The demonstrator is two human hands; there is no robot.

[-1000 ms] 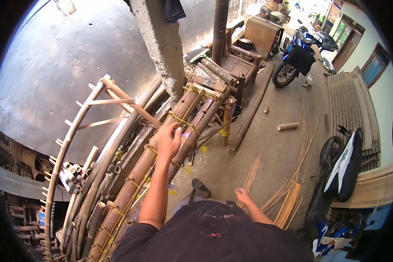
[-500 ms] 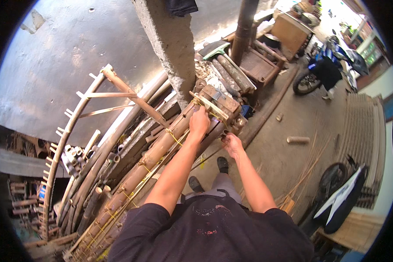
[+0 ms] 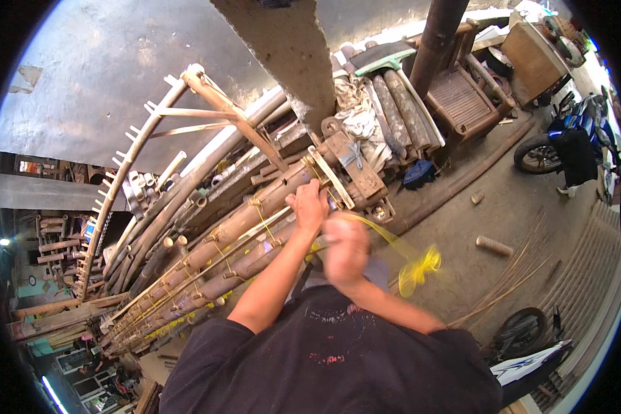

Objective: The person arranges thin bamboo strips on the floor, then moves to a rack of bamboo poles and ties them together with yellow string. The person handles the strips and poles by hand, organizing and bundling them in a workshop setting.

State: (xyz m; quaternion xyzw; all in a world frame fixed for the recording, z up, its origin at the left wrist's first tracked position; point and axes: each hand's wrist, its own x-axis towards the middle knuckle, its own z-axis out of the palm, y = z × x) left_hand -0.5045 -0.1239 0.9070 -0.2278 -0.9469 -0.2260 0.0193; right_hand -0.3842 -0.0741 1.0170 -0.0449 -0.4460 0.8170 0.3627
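Note:
Several long bamboo poles (image 3: 238, 228) lie side by side, tied at intervals with yellow string. My left hand (image 3: 310, 209) is at their far end, its fingers curled in against the bamboo beside a short pale wooden strip (image 3: 332, 181). What its fingertips pinch is hidden. Just right of it is my right hand (image 3: 347, 252), smeared by motion, so its fingers do not show clearly. From beside that hand a length of yellow string runs out to the right and ends in a loose, blurred bundle (image 3: 419, 270) in the air.
A wooden block (image 3: 355, 165) with metal pliers-like tool (image 3: 355, 156) sits beyond the pole ends. A curved bamboo frame with pegs (image 3: 127, 162) leans at the left. A concrete pillar (image 3: 290, 62), wooden chair (image 3: 462, 103) and blue motorbike (image 3: 579, 138) stand farther off. A short bamboo piece (image 3: 494, 245) lies on the floor.
My right hand has moved left and up, close to my left hand. The yellow string bundle now swings out at the right. My left hand stays at the pole ends; the view has turned.

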